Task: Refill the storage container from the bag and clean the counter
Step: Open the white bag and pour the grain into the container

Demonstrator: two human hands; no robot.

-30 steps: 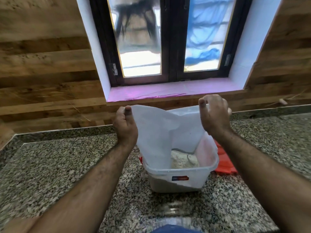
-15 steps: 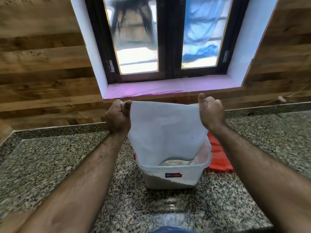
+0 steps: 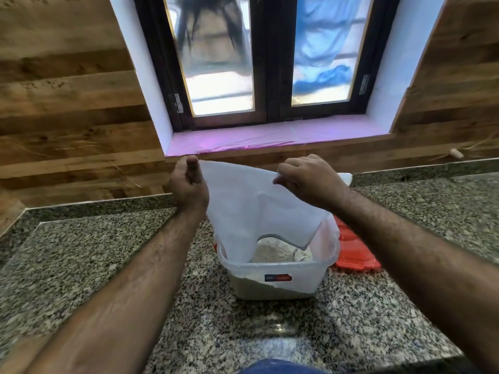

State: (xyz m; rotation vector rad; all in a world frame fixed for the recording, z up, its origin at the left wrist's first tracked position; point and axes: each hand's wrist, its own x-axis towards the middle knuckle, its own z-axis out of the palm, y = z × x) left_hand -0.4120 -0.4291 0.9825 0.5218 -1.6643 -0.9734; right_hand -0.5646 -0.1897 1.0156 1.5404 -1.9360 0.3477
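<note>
A white woven bag (image 3: 243, 209) hangs upside down over a clear plastic storage container (image 3: 278, 276) on the granite counter (image 3: 108, 252). The bag's open mouth dips inside the container, above pale grain (image 3: 272, 252) that fills its lower part. My left hand (image 3: 189, 184) pinches the bag's upper left corner between thumb and curled fingers. My right hand (image 3: 307, 179) pinches the bag's top edge near the middle, and the bag's right corner sticks out behind it.
A red lid (image 3: 353, 252) lies on the counter just behind and right of the container. A wooden wall and a window with a pink sill (image 3: 270, 136) rise behind. The counter's front edge runs near the bottom of the view.
My right hand has slid left along the bag's top edge, from the right corner toward the middle. The bag now hangs slacker on the right, showing more grain. The left hand stays put.
</note>
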